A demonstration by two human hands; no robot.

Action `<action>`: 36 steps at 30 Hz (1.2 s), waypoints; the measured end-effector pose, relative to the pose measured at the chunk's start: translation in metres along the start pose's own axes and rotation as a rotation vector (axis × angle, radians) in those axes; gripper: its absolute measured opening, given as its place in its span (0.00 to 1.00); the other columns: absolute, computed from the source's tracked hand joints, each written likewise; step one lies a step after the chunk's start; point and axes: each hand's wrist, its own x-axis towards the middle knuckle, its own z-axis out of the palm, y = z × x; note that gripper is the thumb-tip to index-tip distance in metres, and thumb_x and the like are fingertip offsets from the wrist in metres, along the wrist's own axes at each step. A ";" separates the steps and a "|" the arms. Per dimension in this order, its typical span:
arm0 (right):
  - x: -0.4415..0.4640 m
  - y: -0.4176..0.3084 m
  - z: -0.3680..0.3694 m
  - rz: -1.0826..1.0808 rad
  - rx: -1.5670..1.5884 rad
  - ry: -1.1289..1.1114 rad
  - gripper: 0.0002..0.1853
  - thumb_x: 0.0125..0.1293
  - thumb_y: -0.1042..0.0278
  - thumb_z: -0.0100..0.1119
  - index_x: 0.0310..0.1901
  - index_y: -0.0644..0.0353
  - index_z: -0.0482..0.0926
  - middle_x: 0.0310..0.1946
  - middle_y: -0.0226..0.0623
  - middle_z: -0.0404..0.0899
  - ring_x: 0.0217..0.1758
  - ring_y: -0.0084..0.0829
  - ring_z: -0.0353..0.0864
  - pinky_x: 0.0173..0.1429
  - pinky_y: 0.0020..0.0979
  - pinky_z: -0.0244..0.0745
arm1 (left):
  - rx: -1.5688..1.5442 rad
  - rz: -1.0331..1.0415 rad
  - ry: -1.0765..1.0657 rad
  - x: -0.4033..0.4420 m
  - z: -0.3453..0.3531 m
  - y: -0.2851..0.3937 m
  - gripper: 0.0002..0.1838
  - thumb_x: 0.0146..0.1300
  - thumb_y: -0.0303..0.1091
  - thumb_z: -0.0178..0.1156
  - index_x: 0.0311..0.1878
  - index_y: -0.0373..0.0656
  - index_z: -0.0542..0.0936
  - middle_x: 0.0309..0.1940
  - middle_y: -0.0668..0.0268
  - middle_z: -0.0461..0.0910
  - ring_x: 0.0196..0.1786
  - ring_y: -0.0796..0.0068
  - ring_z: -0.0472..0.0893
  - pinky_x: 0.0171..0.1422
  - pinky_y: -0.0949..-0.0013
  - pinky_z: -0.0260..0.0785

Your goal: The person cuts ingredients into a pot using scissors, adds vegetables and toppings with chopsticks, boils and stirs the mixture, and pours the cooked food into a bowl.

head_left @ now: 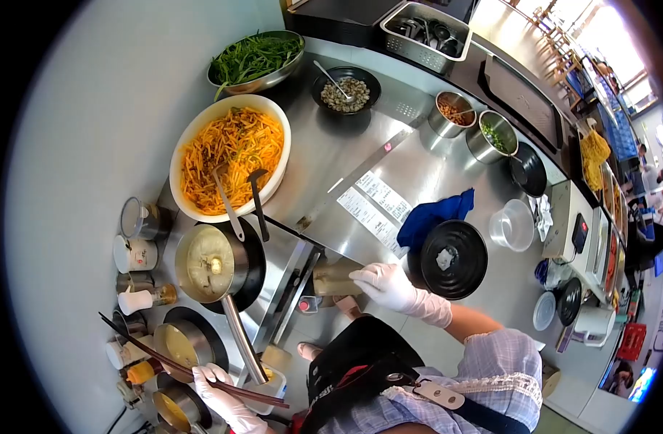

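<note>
My left hand, in a white glove, is closed around long dark chopsticks that reach over a small pot of yellowish liquid. Above it, a larger pan holds pale liquid with a lump in it, and its long handle points toward me. My right hand, also gloved, is raised near the counter's front edge with its fingers bunched; whether anything is between them is too small to tell. Beside it stand a black bowl with a small white piece inside and a blue cloth.
A large white bowl of orange shreds with two utensils stands behind the pan. Greens fill a metal bowl. Receipts lie on the steel counter. Metal cups and a clear tub are at the right.
</note>
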 end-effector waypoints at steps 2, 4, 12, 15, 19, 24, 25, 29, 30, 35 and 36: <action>-0.005 0.004 0.005 -0.010 0.005 -0.036 0.09 0.56 0.70 0.56 0.39 0.59 0.79 0.27 0.36 0.79 0.29 0.38 0.79 0.33 0.34 0.76 | 0.031 0.020 -0.039 -0.002 0.008 0.002 0.19 0.68 0.47 0.51 0.22 0.52 0.62 0.16 0.75 0.63 0.15 0.85 0.57 0.18 0.78 0.45; -0.007 0.006 0.008 -0.012 0.042 -0.068 0.08 0.56 0.70 0.56 0.38 0.60 0.78 0.26 0.36 0.78 0.28 0.38 0.79 0.32 0.33 0.75 | 0.059 0.040 -0.012 -0.003 0.022 0.005 0.20 0.67 0.47 0.50 0.21 0.51 0.61 0.15 0.74 0.62 0.15 0.84 0.57 0.18 0.78 0.43; -0.005 0.004 0.011 0.000 0.091 -0.110 0.08 0.56 0.70 0.56 0.38 0.59 0.78 0.23 0.35 0.75 0.28 0.38 0.78 0.31 0.34 0.74 | 0.095 0.024 -0.058 -0.005 0.039 0.007 0.21 0.68 0.47 0.49 0.20 0.49 0.61 0.15 0.71 0.62 0.15 0.82 0.57 0.18 0.77 0.44; -0.003 0.002 0.019 -0.001 0.107 -0.104 0.07 0.56 0.69 0.56 0.37 0.58 0.78 0.22 0.34 0.74 0.28 0.38 0.77 0.31 0.34 0.73 | 0.094 0.025 -0.053 -0.003 0.039 0.005 0.21 0.68 0.47 0.49 0.20 0.49 0.62 0.16 0.71 0.62 0.15 0.82 0.57 0.18 0.77 0.45; 0.000 -0.001 0.029 0.020 0.173 -0.145 0.06 0.57 0.69 0.55 0.36 0.57 0.78 0.23 0.35 0.74 0.28 0.38 0.77 0.30 0.35 0.72 | 0.083 0.048 -0.108 0.002 0.030 0.001 0.20 0.67 0.46 0.50 0.20 0.49 0.62 0.16 0.71 0.62 0.16 0.83 0.58 0.18 0.78 0.45; 0.003 0.000 0.043 0.043 0.168 -0.215 0.05 0.58 0.68 0.55 0.35 0.57 0.78 0.23 0.36 0.75 0.28 0.39 0.78 0.30 0.35 0.72 | 0.084 0.031 -0.089 0.005 0.024 -0.001 0.20 0.67 0.45 0.50 0.20 0.49 0.61 0.17 0.72 0.61 0.18 0.83 0.58 0.19 0.78 0.43; 0.004 -0.001 0.045 0.041 0.171 -0.220 0.05 0.59 0.68 0.55 0.34 0.57 0.77 0.23 0.36 0.75 0.28 0.39 0.78 0.30 0.35 0.72 | 0.067 0.024 -0.092 0.008 0.020 -0.004 0.20 0.67 0.44 0.50 0.20 0.49 0.61 0.17 0.72 0.60 0.18 0.83 0.58 0.19 0.78 0.43; 0.010 -0.001 0.056 0.014 0.139 -0.241 0.06 0.59 0.67 0.54 0.34 0.57 0.77 0.22 0.36 0.74 0.28 0.39 0.78 0.30 0.36 0.72 | 0.044 0.001 -0.067 0.012 0.014 -0.008 0.20 0.68 0.43 0.50 0.20 0.49 0.60 0.17 0.73 0.58 0.18 0.83 0.58 0.20 0.78 0.42; 0.014 -0.002 0.058 0.013 0.136 -0.251 0.06 0.59 0.67 0.54 0.34 0.57 0.77 0.22 0.36 0.74 0.28 0.39 0.78 0.30 0.36 0.72 | 0.040 -0.005 -0.060 0.013 0.013 -0.010 0.20 0.68 0.43 0.50 0.20 0.49 0.60 0.17 0.73 0.58 0.18 0.83 0.58 0.20 0.78 0.42; 0.051 -0.009 0.076 0.079 0.167 -0.062 0.14 0.58 0.70 0.57 0.47 0.58 0.77 0.36 0.39 0.79 0.39 0.39 0.80 0.41 0.35 0.75 | 0.025 -0.004 -0.026 0.015 0.013 -0.012 0.20 0.68 0.42 0.49 0.20 0.48 0.60 0.16 0.72 0.58 0.18 0.83 0.57 0.20 0.77 0.42; 0.064 -0.011 0.080 0.119 0.143 0.011 0.19 0.57 0.70 0.58 0.52 0.57 0.74 0.43 0.42 0.76 0.46 0.41 0.77 0.47 0.37 0.74 | 0.061 -0.005 -0.039 0.012 0.017 -0.008 0.20 0.68 0.42 0.49 0.20 0.48 0.60 0.16 0.72 0.58 0.17 0.82 0.56 0.20 0.76 0.41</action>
